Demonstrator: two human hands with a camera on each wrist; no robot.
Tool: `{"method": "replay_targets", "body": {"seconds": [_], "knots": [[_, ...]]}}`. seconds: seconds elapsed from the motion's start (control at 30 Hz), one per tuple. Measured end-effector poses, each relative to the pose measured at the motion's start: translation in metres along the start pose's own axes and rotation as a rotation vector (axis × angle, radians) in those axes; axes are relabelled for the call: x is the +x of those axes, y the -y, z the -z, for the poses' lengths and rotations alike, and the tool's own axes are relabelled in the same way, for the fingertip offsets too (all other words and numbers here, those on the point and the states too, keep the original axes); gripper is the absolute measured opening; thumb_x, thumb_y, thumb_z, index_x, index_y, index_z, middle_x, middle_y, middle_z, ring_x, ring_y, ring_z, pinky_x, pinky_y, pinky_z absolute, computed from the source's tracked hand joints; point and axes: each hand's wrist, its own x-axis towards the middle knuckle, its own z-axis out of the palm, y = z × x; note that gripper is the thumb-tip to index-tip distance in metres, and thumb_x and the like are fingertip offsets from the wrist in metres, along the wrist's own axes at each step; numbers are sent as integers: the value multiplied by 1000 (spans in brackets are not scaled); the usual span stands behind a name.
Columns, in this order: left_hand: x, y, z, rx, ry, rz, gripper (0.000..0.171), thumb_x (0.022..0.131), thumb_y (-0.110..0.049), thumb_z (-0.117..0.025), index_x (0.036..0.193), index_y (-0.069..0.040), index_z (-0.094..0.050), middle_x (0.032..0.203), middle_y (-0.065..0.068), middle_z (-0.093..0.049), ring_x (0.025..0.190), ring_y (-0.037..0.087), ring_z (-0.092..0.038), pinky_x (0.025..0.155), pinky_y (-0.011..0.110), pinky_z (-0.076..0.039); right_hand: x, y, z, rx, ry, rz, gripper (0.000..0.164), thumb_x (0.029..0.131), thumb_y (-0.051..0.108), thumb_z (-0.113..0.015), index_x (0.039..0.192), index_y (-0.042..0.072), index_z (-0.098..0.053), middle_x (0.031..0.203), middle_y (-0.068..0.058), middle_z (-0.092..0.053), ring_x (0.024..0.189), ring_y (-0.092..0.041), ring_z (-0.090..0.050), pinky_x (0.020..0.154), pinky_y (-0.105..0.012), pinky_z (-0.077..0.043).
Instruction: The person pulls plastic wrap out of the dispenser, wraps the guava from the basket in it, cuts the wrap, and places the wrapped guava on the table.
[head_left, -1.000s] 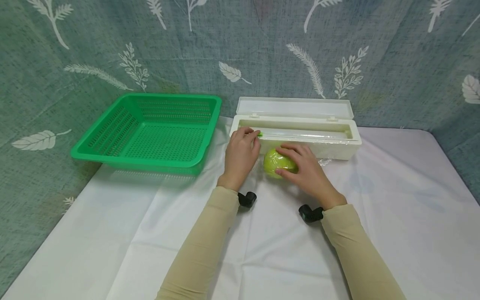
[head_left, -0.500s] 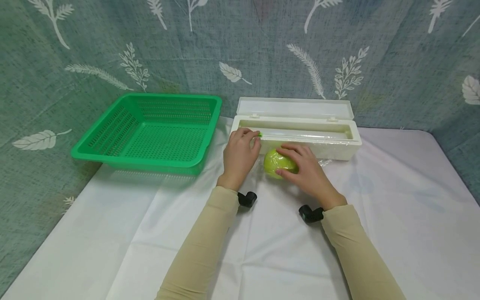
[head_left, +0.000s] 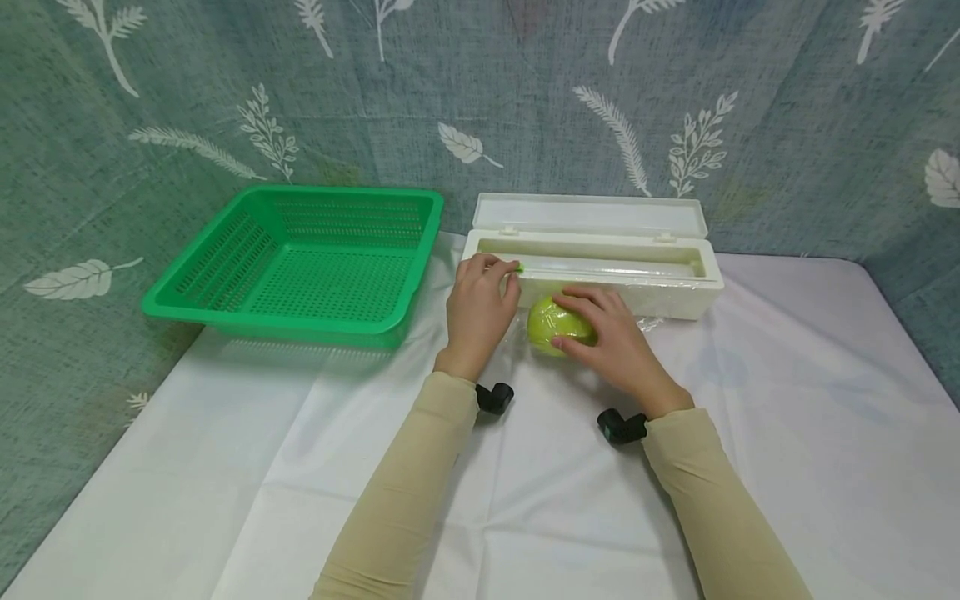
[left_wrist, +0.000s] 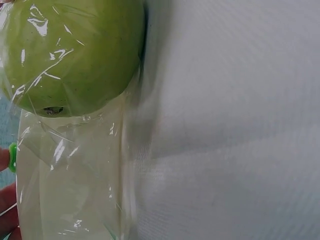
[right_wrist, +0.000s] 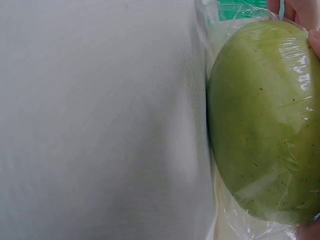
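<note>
Your green fruit [head_left: 555, 327], wrapped in clear film [left_wrist: 70, 170], is in front of the white box [head_left: 690, 302], left of its middle, and your right hand [head_left: 618, 346] is clamped on it. Your left hand [head_left: 480, 312] bends over the box's front rim near its left end, fingers at a green knob [left_wrist: 13, 157]; whether they pinch it, you cannot tell. A film roll [head_left: 615, 267] lies inside the box, whose lid [head_left: 588, 215] stands open behind. Left of the box is a green basket [head_left: 292, 319]. A creased white cloth [head_left: 225, 483] spreads beneath the box; behind it hangs grey-green fabric [head_left: 525, 108] printed with white leaves.
</note>
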Motion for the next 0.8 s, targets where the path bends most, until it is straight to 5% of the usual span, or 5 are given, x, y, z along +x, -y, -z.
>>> {"method": "replay_targets", "body": {"seconds": [0.33, 0.8], "knots": [[1, 3, 1, -24, -2, -20, 20, 84, -16, -55, 98, -14, -70, 98, 5, -59, 94, 20, -52, 77, 30, -44, 1, -1, -2, 8, 1, -11, 54, 77, 38, -67, 125, 17, -52, 130, -1, -43, 119, -22, -34, 96, -42, -29], [0, 0, 1, -7, -2, -33, 16, 84, -18, -56, 93, -13, -68, 97, 2, -58, 96, 20, -52, 75, 32, -46, 0, -1, -1, 17, -2, -13, 54, 78, 38, -66, 126, 17, -51, 131, -1, -42, 120, -22, -33, 96, -42, -29]]}}
